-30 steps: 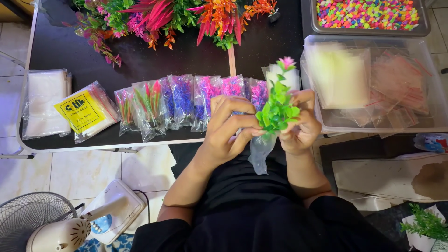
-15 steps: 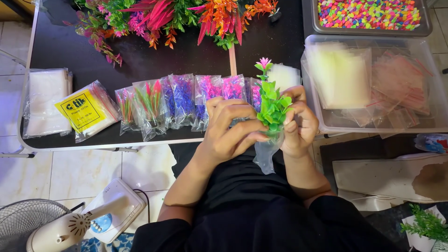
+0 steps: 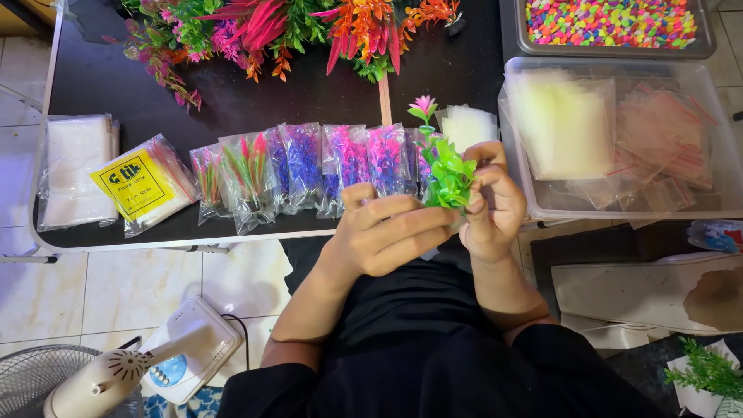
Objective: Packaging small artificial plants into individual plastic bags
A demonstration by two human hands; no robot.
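My left hand (image 3: pixel 387 231) and my right hand (image 3: pixel 491 205) hold a small artificial plant (image 3: pixel 444 166) with green leaves and a pink flower tip upright between them, just in front of the black table's (image 3: pixel 232 108) near edge. Both hands wrap its lower part, and a bit of clear plastic bag (image 3: pixel 429 252) shows under the left fingers. Behind the hands lies a row of bagged plastic plants (image 3: pixel 309 169) in pink, purple and red-green.
Loose colourful artificial plants (image 3: pixel 286 27) lie at the table's far side. A clear bin of plastic bags (image 3: pixel 627 139) and a tray of coloured pebbles (image 3: pixel 611 22) stand at the right. Stacks of clear bags (image 3: pixel 73 166) sit at the left. A fan (image 3: pixel 101 379) stands on the floor.
The plant has gone from tilted to upright and moved slightly left and down, deeper between the hands. The hanging clear bag is now mostly covered by my left fingers.
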